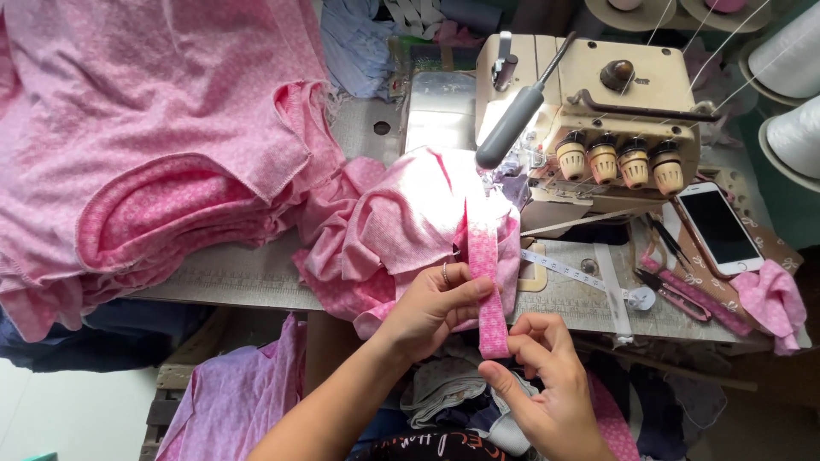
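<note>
Hands: left (436, 307) and right (538, 376) both pinch one pink strip (487, 282); four dials (619, 160), one phone (717, 226).

A cream overlock sewing machine (598, 111) stands on the desk (239, 275); a stack of pink garments (145, 154) lies left; a smartphone (719, 228), small scissors (675, 294) and white thread cones (794, 94) sit right.

— What colour is the fabric strip (488, 282) at six o'clock?

— Pink, with fine white dots, like the garment (389, 226) bunched at the centre.

— And the pile of cloth (145, 137) at ten o'clock?

— The same pink with small pale speckles.

— The sewing machine (589, 102) at one o'clock?

— Cream, with tan dials and a grey handle. The phone (717, 226) at three o'clock is white-framed with a black screen.
</note>
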